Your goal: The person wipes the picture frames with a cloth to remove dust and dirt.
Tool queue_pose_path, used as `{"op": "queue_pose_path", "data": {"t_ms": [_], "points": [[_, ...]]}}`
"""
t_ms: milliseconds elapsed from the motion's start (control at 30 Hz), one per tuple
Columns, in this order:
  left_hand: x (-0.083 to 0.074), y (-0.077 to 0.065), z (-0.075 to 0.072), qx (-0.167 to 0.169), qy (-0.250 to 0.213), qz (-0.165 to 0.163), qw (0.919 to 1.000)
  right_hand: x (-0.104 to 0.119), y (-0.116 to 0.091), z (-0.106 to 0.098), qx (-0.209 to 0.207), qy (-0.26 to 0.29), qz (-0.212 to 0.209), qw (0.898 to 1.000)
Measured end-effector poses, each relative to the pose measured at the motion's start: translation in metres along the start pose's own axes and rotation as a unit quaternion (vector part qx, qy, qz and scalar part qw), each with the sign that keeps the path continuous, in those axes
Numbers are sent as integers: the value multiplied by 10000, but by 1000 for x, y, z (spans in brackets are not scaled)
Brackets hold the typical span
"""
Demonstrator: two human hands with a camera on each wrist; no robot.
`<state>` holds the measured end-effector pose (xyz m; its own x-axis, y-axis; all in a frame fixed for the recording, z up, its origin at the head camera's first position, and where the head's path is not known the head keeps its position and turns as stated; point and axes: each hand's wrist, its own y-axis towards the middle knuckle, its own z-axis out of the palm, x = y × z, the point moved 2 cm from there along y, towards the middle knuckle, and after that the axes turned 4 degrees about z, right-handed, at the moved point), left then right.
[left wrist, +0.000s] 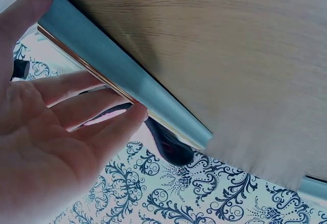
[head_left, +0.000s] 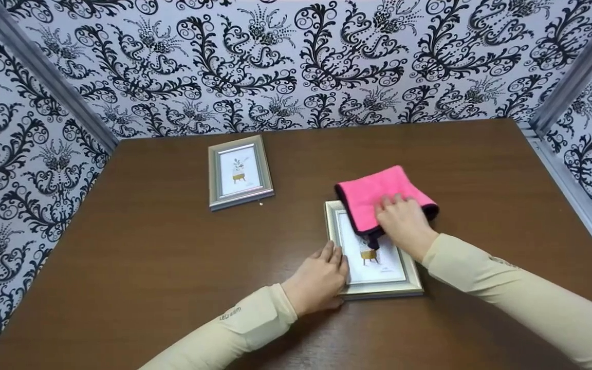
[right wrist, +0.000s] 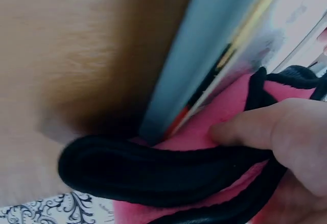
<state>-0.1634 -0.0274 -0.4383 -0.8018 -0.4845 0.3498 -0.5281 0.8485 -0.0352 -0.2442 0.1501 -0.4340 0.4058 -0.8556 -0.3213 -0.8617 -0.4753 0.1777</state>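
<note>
A picture frame (head_left: 413, 272) with a gold and silver border lies flat on the table, its print showing a plant in a gold pot. My left hand (head_left: 319, 280) holds its left edge; in the left wrist view the thumb is at a corner of the frame's side (left wrist: 102, 48) and the other fingers reach over the front. On the upper part of the frame rests a folded pink cloth (head_left: 370, 190) with black trim. My right hand (head_left: 404, 223) grips this cloth against the glass, and its thumb (right wrist: 245, 129) presses on the pink fabric. The cloth hides the print's top.
A second, similar picture frame (head_left: 215, 177) lies further back on the left of the brown table (head_left: 172, 267). A small white speck (head_left: 261, 204) sits near its lower edge. Patterned walls (head_left: 275, 67) stand at the back and both sides.
</note>
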Motion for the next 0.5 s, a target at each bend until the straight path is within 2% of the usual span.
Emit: {"op": "queue_pose_path", "data": {"t_ms": [100, 200, 367, 500], "points": [[0, 1, 1, 24, -20, -5, 10000, -1, -1, -1, 37, 136, 222, 9997], [-1, 1, 2, 32, -60, 7, 10000, 2, 3, -5, -20, 419, 270, 9988], [-1, 2, 5, -42, -174, -13, 9998, 8, 15, -11, -188, 1168, 153, 9929], [-1, 2, 6, -279, -137, 3, 9995, 19, 25, -15, -72, 1680, -89, 9857]]}}
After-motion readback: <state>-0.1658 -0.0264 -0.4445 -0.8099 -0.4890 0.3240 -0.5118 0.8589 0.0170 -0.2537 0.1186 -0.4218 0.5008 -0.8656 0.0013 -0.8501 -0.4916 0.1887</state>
